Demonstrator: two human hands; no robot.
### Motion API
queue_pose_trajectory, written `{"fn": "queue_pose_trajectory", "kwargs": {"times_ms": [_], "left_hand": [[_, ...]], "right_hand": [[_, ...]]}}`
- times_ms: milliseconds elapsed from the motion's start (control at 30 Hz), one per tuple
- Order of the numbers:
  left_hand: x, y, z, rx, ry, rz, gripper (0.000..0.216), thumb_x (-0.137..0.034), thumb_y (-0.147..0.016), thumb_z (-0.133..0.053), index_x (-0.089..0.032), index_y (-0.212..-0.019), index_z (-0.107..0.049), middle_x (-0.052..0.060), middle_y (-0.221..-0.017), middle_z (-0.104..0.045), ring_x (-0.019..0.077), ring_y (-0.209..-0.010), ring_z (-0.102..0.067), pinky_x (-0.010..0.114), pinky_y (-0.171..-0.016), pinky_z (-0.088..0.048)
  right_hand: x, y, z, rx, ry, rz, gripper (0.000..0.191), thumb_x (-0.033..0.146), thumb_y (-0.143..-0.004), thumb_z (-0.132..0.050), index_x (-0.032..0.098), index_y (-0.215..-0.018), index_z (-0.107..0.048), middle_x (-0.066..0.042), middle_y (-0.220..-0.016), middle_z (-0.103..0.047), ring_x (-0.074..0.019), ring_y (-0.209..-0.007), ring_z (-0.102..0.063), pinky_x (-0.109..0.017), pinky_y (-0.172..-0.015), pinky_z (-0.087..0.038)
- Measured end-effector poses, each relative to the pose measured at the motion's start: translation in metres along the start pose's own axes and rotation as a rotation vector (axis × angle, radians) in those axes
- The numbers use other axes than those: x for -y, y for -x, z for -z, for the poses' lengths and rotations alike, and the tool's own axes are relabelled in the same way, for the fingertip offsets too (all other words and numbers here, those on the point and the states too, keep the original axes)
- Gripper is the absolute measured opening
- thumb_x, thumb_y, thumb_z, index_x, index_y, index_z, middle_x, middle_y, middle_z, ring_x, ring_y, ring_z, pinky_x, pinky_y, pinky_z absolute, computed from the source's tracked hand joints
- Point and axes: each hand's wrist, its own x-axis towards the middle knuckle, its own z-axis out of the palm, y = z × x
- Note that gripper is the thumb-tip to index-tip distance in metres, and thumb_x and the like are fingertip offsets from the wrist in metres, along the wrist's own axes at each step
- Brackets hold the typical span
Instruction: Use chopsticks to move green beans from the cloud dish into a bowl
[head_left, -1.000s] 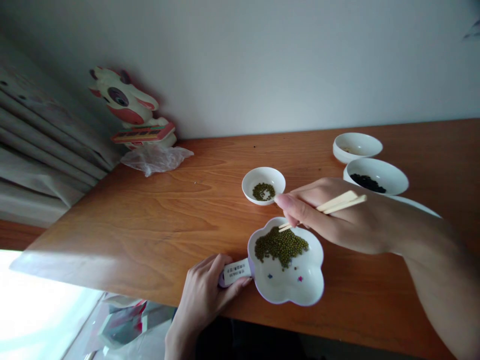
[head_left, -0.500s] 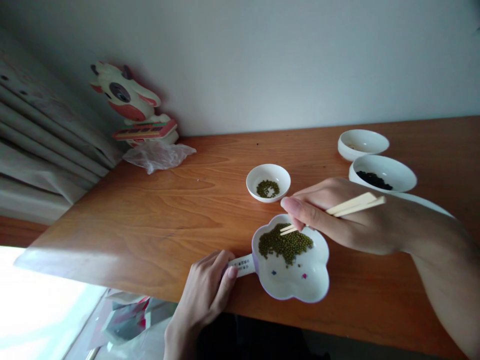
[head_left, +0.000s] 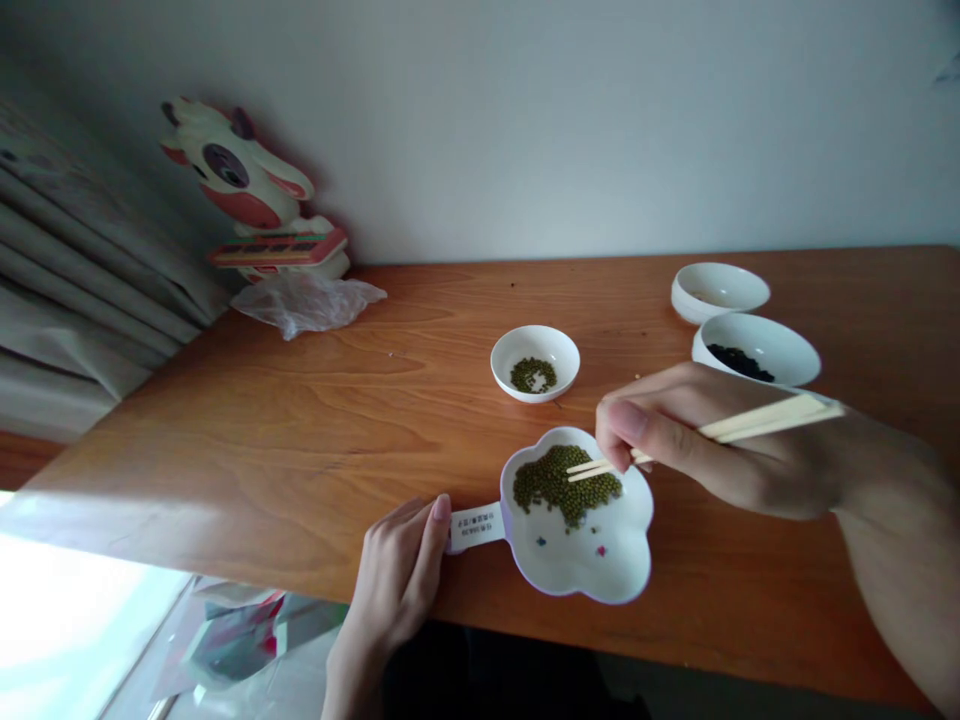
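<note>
Two chopsticks (head_left: 772, 415) pinched in my right hand (head_left: 697, 445), now flatter, tips (head_left: 576, 476) deeper over the green beans (head_left: 557, 495) in the flower-shaped dish (head_left: 581, 572), so mid-pile's within reach; left hand (head_left: 401, 565) slid back to the end of the handle (head_left: 480, 526), can't tell if it's gripping

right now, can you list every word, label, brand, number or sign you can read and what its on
White label on the handled, flower-shaped dish: two lines of upside-down print, apparently Chinese characters, too small and blurred to quote.
Cow toy: small marks below the keyboard, too blurred to tell if they are lettering.
No other lettering can be made out.
</note>
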Motion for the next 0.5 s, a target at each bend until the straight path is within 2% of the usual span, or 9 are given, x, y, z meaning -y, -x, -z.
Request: {"fn": "queue_pose_trajectory", "kwargs": {"times_ms": [200,333,500], "left_hand": [[-0.0029,0.0029,0.0006,0.009,-0.008,-0.053,0.040,-0.028,-0.113,-0.040,-0.020,-0.074,-0.042,-0.001,-0.067,-0.052,0.0125,-0.059,-0.045,0.028,-0.063,-0.032],[-0.0037,0.0034,-0.0005,0.017,0.001,-0.034,0.040,-0.029,-0.113,-0.039,-0.020,-0.074,-0.041,0.000,-0.067,-0.053,0.0126,-0.060,-0.045,0.028,-0.063,-0.033],[-0.0043,0.0024,-0.0008,0.024,0.004,-0.013,0.040,-0.030,-0.113,-0.038,-0.020,-0.074,-0.041,0.000,-0.069,-0.054,0.0128,-0.060,-0.045,0.029,-0.064,-0.032]], "right_hand": [[0.0000,-0.0060,0.0010,-0.049,0.031,0.013,0.050,0.050,-0.111,-0.040,0.023,-0.082,-0.069,0.000,-0.071,-0.069,-0.0160,-0.063,-0.059,-0.033,-0.062,-0.041],[0.0023,-0.0069,-0.0007,-0.094,0.026,0.030,0.058,0.056,-0.112,-0.034,0.023,-0.080,-0.070,0.000,-0.068,-0.067,-0.0153,-0.060,-0.058,-0.033,-0.060,-0.040],[-0.0026,-0.0107,-0.0077,-0.039,-0.036,0.078,0.062,0.059,-0.112,-0.029,0.022,-0.082,-0.069,-0.001,-0.070,-0.067,-0.0151,-0.060,-0.057,-0.032,-0.061,-0.041]]}}
